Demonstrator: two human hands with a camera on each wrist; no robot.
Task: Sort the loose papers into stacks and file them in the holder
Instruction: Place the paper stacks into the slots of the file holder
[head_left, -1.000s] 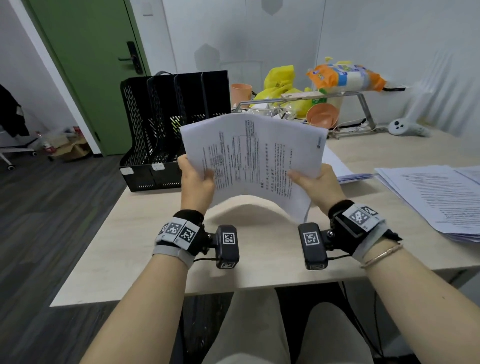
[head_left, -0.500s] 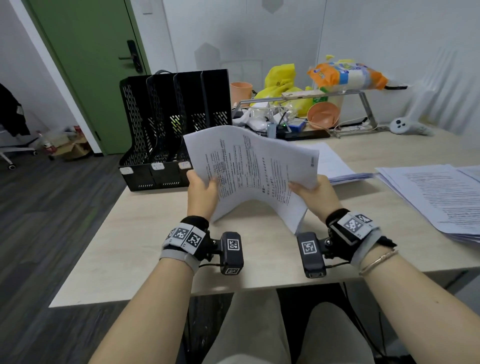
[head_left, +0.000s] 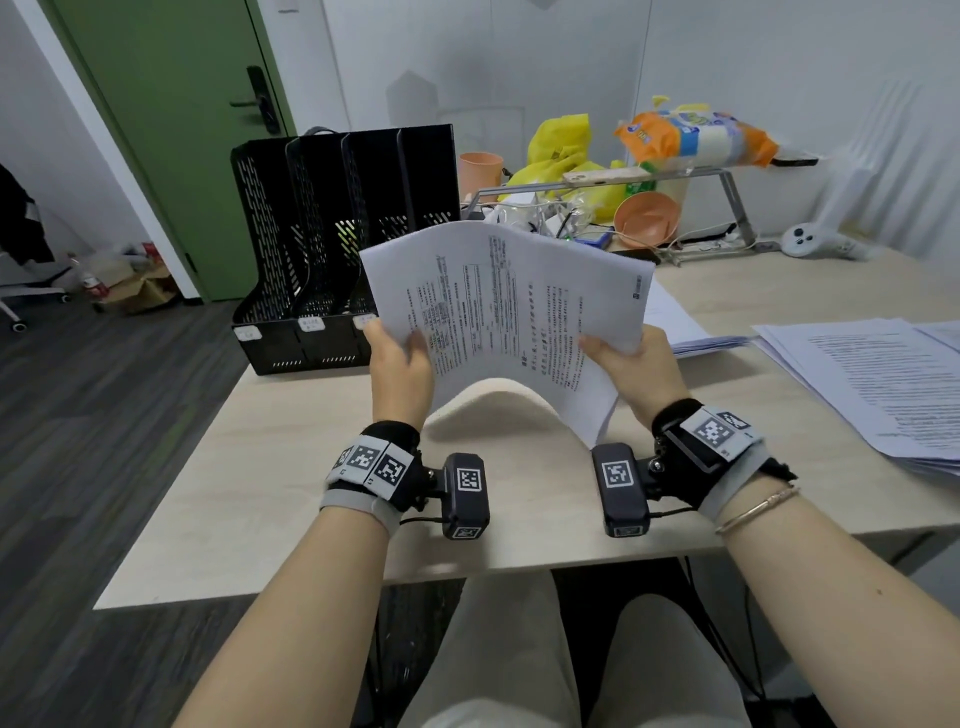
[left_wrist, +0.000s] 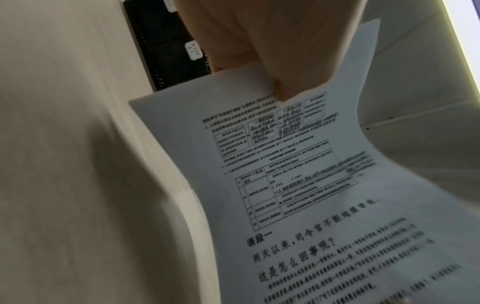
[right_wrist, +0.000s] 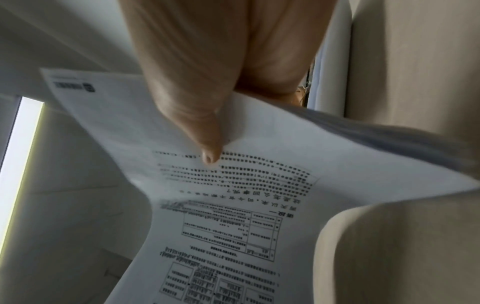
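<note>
A stack of printed papers (head_left: 511, 306) is held up over the desk, bowed upward in the middle. My left hand (head_left: 400, 358) pinches its left edge, thumb on top of the papers (left_wrist: 291, 164). Gripping the right edge is my right hand (head_left: 631, 364), its thumb pressed on the printed sheet (right_wrist: 233, 185). A black mesh file holder (head_left: 332, 244) with several upright slots stands at the desk's back left, just beyond the papers. Its slots look empty from here.
A broad pile of loose papers (head_left: 872, 379) lies at the desk's right edge, a smaller pile (head_left: 680, 327) behind my right hand. Cups, bags and a metal rack (head_left: 623, 182) crowd the back. A white controller (head_left: 810, 241) lies far right. A green door (head_left: 171, 130) is left.
The stack dropped slightly and then tilted up again; both hands shifted a little to the right while keeping the same grip. The head view moved slightly.
</note>
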